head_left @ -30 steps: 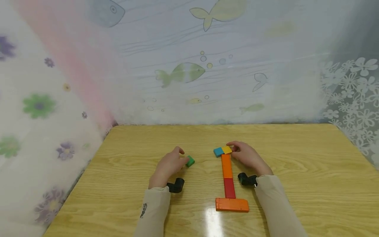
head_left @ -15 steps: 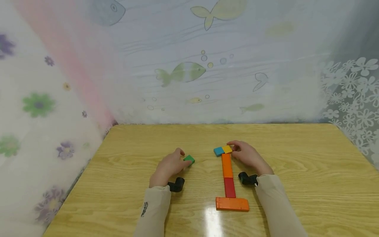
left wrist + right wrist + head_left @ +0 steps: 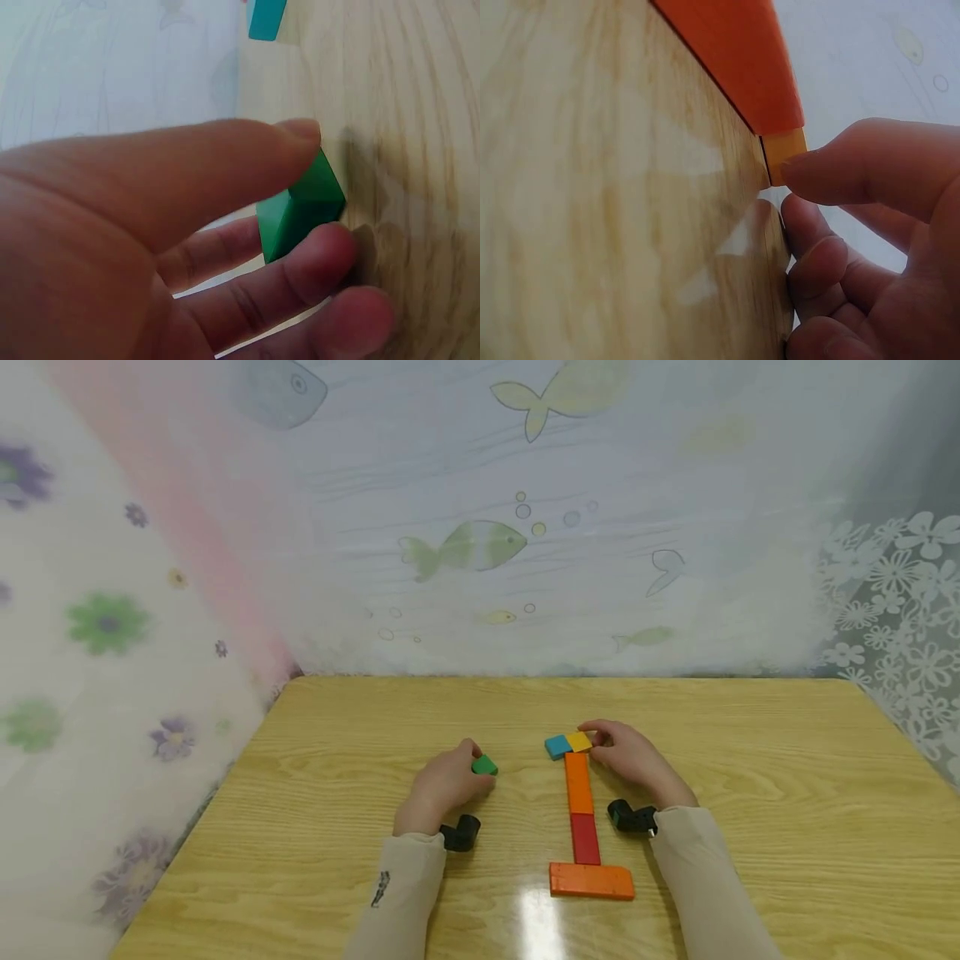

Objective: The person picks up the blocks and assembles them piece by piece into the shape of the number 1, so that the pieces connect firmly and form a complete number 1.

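Observation:
In the head view, my left hand [image 3: 444,785] pinches a small green block [image 3: 485,765] on the table, left of the other blocks. The left wrist view shows the thumb [image 3: 225,161] on one side of this block and fingers on the other. My right hand [image 3: 632,758] holds the right end of a small yellow block [image 3: 578,741] between thumb and fingers. Against the yellow block lies a blue block [image 3: 557,746]. Below that pair runs a long orange block [image 3: 578,783], then a red block [image 3: 585,838]. Another orange block [image 3: 591,881] lies crosswise at the near end.
The wooden table [image 3: 315,735] reaches back to a wall covering [image 3: 450,635] printed with fish. Along the left is a flowered covering [image 3: 172,677]. A black wrist camera [image 3: 462,833] is worn on the left wrist, and another camera [image 3: 630,817] on the right.
My left hand has shifted slightly right, and the green block has turned and now sits between thumb and fingers. The right hand stays at the yellow block. The head view has shifted a little.

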`<state>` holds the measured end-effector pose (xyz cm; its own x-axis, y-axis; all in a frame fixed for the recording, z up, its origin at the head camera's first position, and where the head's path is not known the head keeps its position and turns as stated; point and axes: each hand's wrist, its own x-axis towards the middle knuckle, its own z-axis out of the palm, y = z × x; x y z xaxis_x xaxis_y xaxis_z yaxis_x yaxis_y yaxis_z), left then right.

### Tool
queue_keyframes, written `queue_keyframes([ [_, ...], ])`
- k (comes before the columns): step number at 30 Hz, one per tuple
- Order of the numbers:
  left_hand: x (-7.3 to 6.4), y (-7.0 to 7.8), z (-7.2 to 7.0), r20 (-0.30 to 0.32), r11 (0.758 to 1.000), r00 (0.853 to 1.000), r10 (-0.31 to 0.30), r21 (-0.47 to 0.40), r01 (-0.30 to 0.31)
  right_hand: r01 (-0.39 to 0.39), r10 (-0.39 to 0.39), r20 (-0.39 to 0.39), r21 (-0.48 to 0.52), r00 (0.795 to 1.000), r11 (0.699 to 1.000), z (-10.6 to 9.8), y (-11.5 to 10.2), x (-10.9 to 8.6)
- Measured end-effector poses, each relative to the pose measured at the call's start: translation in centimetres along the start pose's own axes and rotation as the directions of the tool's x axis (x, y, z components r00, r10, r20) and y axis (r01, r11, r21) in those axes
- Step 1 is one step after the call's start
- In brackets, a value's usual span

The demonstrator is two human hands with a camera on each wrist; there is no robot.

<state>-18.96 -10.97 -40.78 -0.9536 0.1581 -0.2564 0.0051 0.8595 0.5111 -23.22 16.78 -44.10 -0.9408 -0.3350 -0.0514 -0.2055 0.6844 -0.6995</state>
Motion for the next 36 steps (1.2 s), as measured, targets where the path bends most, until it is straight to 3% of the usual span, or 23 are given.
queue_keyframes([
  [9,-0.02,0.26,0.28,-0.043,0.997,0.998,0.044,0.071,-0.040,-0.003,0.003,0.005,0.011,1.000,1.000,-0.12,-0.06,0.09],
  [36,0.10,0.69,0.43,-0.077,0.997,0.994,0.074,0.036,-0.072,0.000,0.000,-0.007,0.011,1.000,1.000,0.11,0.10,-0.01],
])
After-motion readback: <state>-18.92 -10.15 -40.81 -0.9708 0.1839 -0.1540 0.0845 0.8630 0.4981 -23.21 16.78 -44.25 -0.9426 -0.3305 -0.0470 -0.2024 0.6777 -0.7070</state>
